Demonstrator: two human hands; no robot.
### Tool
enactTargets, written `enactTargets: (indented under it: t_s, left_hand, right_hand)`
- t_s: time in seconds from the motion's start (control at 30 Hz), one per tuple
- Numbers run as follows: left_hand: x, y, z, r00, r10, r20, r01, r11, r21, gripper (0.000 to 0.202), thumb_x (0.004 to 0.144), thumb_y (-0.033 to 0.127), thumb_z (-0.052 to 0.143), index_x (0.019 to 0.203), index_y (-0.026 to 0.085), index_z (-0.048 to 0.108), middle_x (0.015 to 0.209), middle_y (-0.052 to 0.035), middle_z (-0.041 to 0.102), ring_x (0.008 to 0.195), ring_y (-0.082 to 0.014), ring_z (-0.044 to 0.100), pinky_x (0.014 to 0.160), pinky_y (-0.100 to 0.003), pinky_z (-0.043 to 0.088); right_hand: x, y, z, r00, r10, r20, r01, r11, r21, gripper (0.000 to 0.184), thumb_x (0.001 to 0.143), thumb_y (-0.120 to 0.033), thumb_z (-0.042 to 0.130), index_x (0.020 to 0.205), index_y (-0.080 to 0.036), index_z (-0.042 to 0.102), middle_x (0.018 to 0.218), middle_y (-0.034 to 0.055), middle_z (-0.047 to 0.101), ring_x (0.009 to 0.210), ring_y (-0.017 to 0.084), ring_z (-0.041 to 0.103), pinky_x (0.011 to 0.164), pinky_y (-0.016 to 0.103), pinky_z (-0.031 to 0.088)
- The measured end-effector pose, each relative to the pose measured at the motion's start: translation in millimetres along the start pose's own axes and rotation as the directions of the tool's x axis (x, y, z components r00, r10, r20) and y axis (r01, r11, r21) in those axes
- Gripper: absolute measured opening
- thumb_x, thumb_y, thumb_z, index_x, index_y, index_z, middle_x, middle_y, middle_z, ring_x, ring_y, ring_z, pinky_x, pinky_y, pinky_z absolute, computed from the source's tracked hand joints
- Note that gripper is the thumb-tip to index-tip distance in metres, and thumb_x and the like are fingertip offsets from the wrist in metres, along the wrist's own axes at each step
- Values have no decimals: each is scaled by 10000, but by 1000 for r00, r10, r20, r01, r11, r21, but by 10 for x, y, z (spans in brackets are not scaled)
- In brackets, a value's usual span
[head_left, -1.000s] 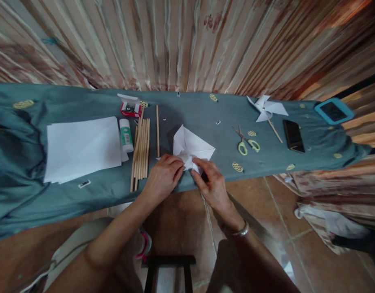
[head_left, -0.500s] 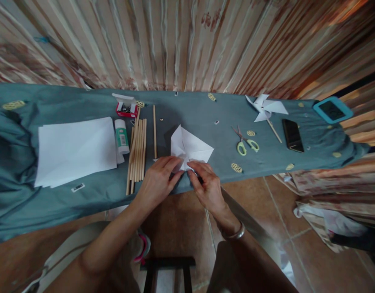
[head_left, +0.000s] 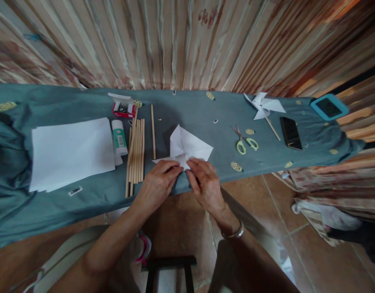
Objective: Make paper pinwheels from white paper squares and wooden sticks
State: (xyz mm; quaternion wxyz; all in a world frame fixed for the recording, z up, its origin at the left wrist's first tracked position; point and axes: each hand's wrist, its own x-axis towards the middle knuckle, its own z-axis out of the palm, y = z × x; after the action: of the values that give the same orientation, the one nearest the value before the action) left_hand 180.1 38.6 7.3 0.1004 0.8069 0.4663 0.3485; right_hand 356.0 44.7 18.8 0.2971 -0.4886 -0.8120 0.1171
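A white paper pinwheel [head_left: 193, 145], its points folded toward the centre, lies near the front edge of the cloth-covered table. My left hand [head_left: 158, 179] pinches its near left part between thumb and forefinger. With fingertips at the paper's near middle, my right hand [head_left: 205, 183] grips it from the other side. Part of the paper is hidden under both hands. A single wooden stick [head_left: 153, 132] lies just beyond my left hand, and a bundle of several wooden sticks [head_left: 137, 152] is to its left.
Left of the sticks are a glue stick [head_left: 119, 138], an open red box [head_left: 123, 109] of small dark items and white paper sheets [head_left: 71, 152]. Scissors [head_left: 244, 140], a pinwheel on a stick [head_left: 263, 106], a phone [head_left: 291, 133] and a blue-framed device [head_left: 329, 108] lie rightward.
My left fingers have drawn together into a pinch near the paper's centre, uncovering its left point. My right hand stays nearly in place. The whole view has shifted slightly.
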Motion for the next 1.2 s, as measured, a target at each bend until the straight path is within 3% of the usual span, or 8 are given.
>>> enactTargets:
  t_s: [1.2]
  left_hand:
    - [26,-12,18,1000,7,-11,-6,999,52,203,932,169,477,1007,136,663,981,-104,666,925,-203,632,815,-375,567]
  right_hand:
    - [10,41,46,1000,-21,17,22,999,-50,313,953,-231,449,1204,-163,623,1302,148,581,1197,279,518,989,499,467]
